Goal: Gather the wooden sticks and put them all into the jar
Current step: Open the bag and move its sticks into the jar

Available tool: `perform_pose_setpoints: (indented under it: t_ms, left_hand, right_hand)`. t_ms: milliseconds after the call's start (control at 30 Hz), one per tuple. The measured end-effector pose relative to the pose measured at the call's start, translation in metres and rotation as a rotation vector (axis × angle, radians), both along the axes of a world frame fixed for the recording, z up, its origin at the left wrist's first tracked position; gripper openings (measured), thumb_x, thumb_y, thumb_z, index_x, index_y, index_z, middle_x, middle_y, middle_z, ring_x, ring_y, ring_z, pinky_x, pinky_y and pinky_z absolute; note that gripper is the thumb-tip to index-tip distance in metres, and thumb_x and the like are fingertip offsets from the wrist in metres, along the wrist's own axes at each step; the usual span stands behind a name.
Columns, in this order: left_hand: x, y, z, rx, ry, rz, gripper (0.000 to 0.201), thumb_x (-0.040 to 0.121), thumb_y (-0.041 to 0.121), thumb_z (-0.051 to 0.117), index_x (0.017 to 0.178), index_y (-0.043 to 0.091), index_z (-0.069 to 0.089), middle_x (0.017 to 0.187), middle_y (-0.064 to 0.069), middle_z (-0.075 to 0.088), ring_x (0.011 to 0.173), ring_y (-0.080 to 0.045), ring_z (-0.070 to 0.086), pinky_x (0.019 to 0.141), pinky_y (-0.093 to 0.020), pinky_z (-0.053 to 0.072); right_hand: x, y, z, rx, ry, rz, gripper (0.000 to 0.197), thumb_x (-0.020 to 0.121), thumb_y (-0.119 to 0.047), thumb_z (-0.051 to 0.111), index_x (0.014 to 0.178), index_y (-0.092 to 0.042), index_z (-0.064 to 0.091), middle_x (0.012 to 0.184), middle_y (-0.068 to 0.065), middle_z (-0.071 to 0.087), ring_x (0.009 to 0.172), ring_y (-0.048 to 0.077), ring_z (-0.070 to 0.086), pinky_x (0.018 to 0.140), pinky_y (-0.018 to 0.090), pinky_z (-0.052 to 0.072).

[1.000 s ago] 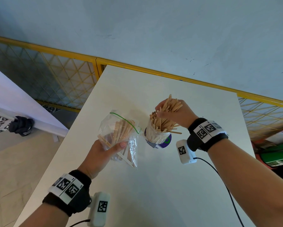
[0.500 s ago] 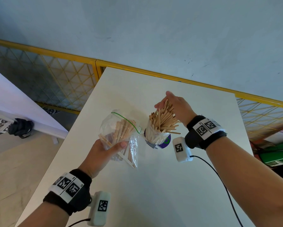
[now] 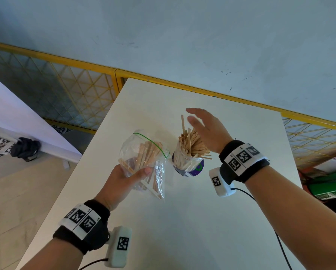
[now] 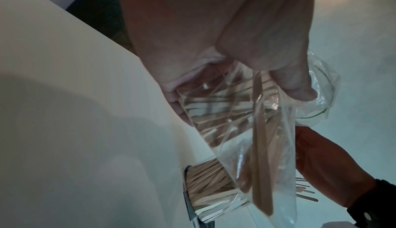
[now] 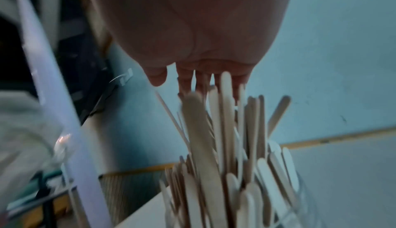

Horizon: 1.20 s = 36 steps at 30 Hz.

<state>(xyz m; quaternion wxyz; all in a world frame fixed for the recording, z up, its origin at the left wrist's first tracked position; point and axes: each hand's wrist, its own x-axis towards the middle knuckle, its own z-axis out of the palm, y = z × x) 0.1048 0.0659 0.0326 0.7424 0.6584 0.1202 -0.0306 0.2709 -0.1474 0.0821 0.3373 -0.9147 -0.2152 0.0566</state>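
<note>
In the head view, the left hand (image 3: 124,177) at about 8 o'clock from the jar (image 3: 188,162) grips a clear plastic bag (image 3: 143,158) of wooden sticks (image 3: 143,155), their long axis tilted up toward 1 o'clock and the bag's green-lined mouth facing the jar. The jar stands on the white table (image 3: 182,221) just beside the bag, crammed with upright sticks fanning out. The right hand (image 3: 206,129), empty with fingers spread, hovers at about 1 o'clock from the jar, and looks better placed to pull the next bunch from the bag.
</note>
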Motion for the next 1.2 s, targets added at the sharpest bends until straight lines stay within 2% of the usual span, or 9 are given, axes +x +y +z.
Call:
perform_pose_setpoints:
  t_ms: [167,233,333,467,600,733,833,1000,1200]
  left_hand:
    - [0.001,-0.002,-0.002,0.015,0.007,-0.009,0.025,0.072,0.028,0.070,0.096,0.024,0.070,0.086,0.010,0.078,0.083,-0.005,0.073,0.060,-0.017,0.056]
    - [0.002,-0.001,-0.002,0.021,0.007,-0.007,0.024,0.073,0.025,0.066,0.096,0.023,0.069,0.084,0.013,0.078,0.082,-0.002,0.072,0.058,-0.014,0.055]
    - [0.001,0.001,-0.001,0.013,-0.001,-0.001,0.022,0.073,0.025,0.066,0.095,0.025,0.069,0.084,0.014,0.077,0.081,-0.001,0.072,0.058,-0.013,0.054]
    - [0.001,0.001,-0.002,-0.001,-0.005,0.009,0.014,0.079,0.019,0.071,0.093,0.023,0.069,0.080,0.013,0.077,0.079,-0.001,0.072,0.057,-0.011,0.053]
    - [0.003,-0.001,-0.004,-0.014,0.021,0.004,0.021,0.073,0.026,0.067,0.094,0.024,0.070,0.084,0.009,0.078,0.082,-0.006,0.074,0.059,-0.019,0.057]
    - [0.005,-0.004,-0.005,0.007,0.027,-0.013,0.016,0.078,0.022,0.073,0.093,0.024,0.071,0.084,0.009,0.078,0.081,-0.006,0.073,0.060,-0.021,0.058]
    - [0.004,-0.008,-0.005,0.036,0.031,-0.035,0.013,0.084,0.014,0.072,0.093,0.024,0.072,0.084,0.008,0.078,0.082,-0.007,0.073,0.061,-0.023,0.058]
    - [0.000,-0.006,-0.001,0.034,0.003,-0.040,0.016,0.084,0.014,0.072,0.095,0.026,0.070,0.085,0.013,0.078,0.083,-0.003,0.073,0.059,-0.018,0.056]
    - [-0.001,-0.010,0.002,-0.006,-0.003,-0.028,0.015,0.076,0.024,0.071,0.091,0.025,0.073,0.085,0.013,0.078,0.082,-0.001,0.073,0.059,-0.014,0.055]
  right_hand:
    - [0.005,0.019,-0.004,-0.180,-0.097,0.202,0.057,0.096,-0.047,0.042,0.148,-0.032,0.023,0.157,-0.006,0.023,0.141,0.018,0.031,0.110,0.041,0.034]
    - [0.008,0.024,-0.003,-0.251,-0.141,0.292,0.052,0.098,-0.042,0.040,0.147,-0.036,0.025,0.157,-0.008,0.025,0.140,0.016,0.033,0.109,0.039,0.034]
    - [0.005,0.025,-0.003,-0.343,-0.201,0.400,0.039,0.100,-0.040,0.036,0.138,-0.034,0.045,0.145,-0.012,0.044,0.129,0.010,0.046,0.102,0.033,0.040]
    - [0.009,0.013,-0.008,-0.371,-0.227,0.232,0.035,0.102,-0.034,0.034,0.119,-0.023,0.062,0.121,-0.006,0.064,0.111,0.017,0.058,0.091,0.032,0.044]
    - [0.007,0.000,-0.017,-0.200,0.123,0.145,0.036,0.102,-0.030,0.032,0.132,-0.025,0.053,0.138,-0.004,0.053,0.128,0.015,0.047,0.109,0.032,0.033]
    - [0.001,0.003,-0.016,-0.238,0.224,0.224,0.047,0.100,-0.045,0.032,0.145,-0.036,0.030,0.147,-0.001,0.042,0.130,0.018,0.044,0.112,0.041,0.030]
    - [-0.002,0.003,-0.009,-0.208,0.176,0.223,0.056,0.097,-0.051,0.032,0.149,-0.035,0.017,0.156,0.000,0.028,0.135,0.021,0.040,0.114,0.043,0.027]
    - [-0.016,-0.030,0.002,-0.149,0.023,0.137,0.071,0.083,-0.067,0.043,0.145,-0.035,0.029,0.152,-0.010,0.033,0.137,0.013,0.034,0.112,0.044,0.032]
    - [-0.044,-0.046,-0.041,-0.025,0.024,0.091,0.085,0.081,-0.056,0.059,0.149,-0.032,0.015,0.157,-0.010,0.018,0.144,0.010,0.021,0.116,0.039,0.027]
